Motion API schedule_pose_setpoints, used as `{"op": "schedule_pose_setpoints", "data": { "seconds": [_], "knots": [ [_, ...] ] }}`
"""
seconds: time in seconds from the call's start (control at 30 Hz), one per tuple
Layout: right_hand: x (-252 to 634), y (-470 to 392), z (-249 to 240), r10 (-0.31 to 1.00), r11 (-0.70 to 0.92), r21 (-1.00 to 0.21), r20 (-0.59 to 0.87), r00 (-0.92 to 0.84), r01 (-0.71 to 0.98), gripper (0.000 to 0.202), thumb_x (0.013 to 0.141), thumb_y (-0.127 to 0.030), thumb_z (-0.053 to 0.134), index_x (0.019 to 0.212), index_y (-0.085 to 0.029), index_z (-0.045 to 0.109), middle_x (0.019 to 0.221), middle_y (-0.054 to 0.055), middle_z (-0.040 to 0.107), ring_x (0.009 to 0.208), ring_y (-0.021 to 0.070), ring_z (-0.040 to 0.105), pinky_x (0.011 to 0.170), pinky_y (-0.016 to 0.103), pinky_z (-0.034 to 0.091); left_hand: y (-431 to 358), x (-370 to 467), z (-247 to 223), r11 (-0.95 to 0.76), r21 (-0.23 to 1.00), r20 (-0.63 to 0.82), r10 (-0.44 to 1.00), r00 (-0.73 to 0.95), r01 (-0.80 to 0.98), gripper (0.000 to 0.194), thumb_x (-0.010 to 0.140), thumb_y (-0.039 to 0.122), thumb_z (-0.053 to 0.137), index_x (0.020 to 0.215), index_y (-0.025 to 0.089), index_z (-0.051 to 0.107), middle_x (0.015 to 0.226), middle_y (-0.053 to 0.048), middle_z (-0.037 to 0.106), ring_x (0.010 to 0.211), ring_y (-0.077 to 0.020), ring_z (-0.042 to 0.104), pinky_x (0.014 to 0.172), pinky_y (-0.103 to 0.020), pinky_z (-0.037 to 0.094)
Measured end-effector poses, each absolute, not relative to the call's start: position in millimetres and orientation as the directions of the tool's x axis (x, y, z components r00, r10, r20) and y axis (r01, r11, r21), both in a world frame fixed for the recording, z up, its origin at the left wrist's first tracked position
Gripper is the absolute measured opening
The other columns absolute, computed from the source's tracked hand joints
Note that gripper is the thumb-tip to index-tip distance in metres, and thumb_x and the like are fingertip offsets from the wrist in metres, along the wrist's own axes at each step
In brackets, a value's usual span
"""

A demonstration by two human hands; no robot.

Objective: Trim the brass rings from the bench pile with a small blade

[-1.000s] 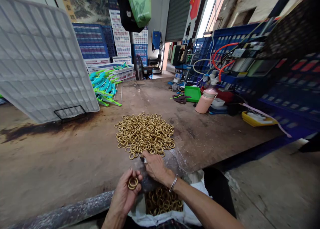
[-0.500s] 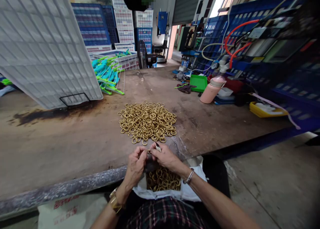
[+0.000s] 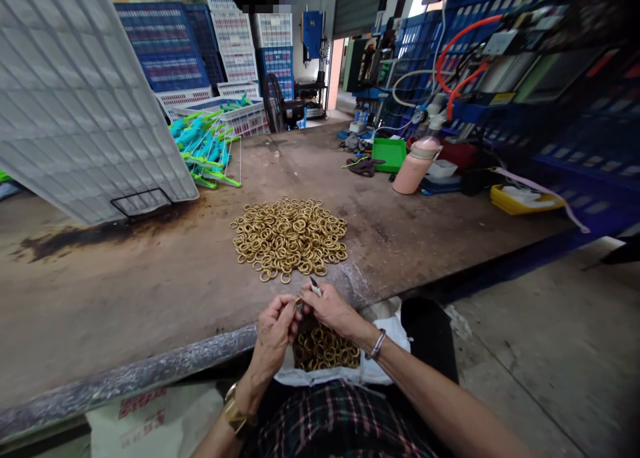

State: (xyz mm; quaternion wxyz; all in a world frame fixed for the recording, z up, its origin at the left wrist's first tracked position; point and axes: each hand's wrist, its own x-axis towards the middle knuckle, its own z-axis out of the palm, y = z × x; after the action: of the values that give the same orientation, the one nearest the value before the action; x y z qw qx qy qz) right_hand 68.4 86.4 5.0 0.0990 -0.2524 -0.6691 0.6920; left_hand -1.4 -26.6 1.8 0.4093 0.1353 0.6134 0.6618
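At the table's front edge my left hand [image 3: 274, 328] is closed, pinching a brass-coloured ring [image 3: 299, 301] between thumb and fingertips. My right hand [image 3: 333, 309] meets it from the other side, with its fingertips at the ring. It is closed around a small knife [image 3: 315, 287], whose dark pointed tip and pale part stick up above the fingers; the rest is hidden. Just beyond both hands, a heap of similar rings [image 3: 290, 235] lies on the table. Below them, more rings [image 3: 325, 349] fill an open white bag [image 3: 385, 368] at my lap.
A tall white crate [image 3: 95, 98] stands on the table [image 3: 165, 298] at left, beside turquoise-and-green hangers [image 3: 207, 153]. To the right are a pink bottle [image 3: 417, 168], a green tray [image 3: 389, 155] and a yellow tray [image 3: 525, 199]. A fan [image 3: 275, 105] stands behind the table.
The camera view has shifted slightly. My hands stay together; the ring between them is turned a little and shows more clearly. The heap and the bag look unchanged.
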Motion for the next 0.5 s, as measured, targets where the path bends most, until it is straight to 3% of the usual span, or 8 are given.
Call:
{"op": "schedule_pose_setpoints", "data": {
  "seconds": [0.2,0.5],
  "knots": [
    [67.4,86.7,9.2,0.544,0.204,-0.954,-0.074,-0.836,0.218,0.011,0.073,-0.024,0.048,0.064,-0.017,0.048,0.053,-0.007,0.04,0.051,0.0069,0.035,0.048,0.018,0.027,-29.5,-1.4,-1.0,0.155,0.927,-0.339,0.734,-0.588,-0.341,0.031,0.074,0.047,0.056,0.072,0.016,0.051,0.053,0.006,0.048,0.038,-0.0028,0.034,0.034,-0.014,0.022],
    [67.3,84.9,4.2,0.537,0.181,-0.963,-0.075,-0.84,0.202,0.015,0.078,-0.025,0.044,0.067,-0.016,0.049,0.055,-0.006,0.045,0.052,0.0071,0.039,0.05,0.018,0.031,-32.3,0.8,-0.4,0.079,0.893,-0.331,0.783,-0.527,-0.443,0.031,0.073,0.046,0.058,0.073,0.017,0.05,0.06,0.004,0.051,0.041,-0.0033,0.037,0.037,-0.014,0.024]
  ]
}}
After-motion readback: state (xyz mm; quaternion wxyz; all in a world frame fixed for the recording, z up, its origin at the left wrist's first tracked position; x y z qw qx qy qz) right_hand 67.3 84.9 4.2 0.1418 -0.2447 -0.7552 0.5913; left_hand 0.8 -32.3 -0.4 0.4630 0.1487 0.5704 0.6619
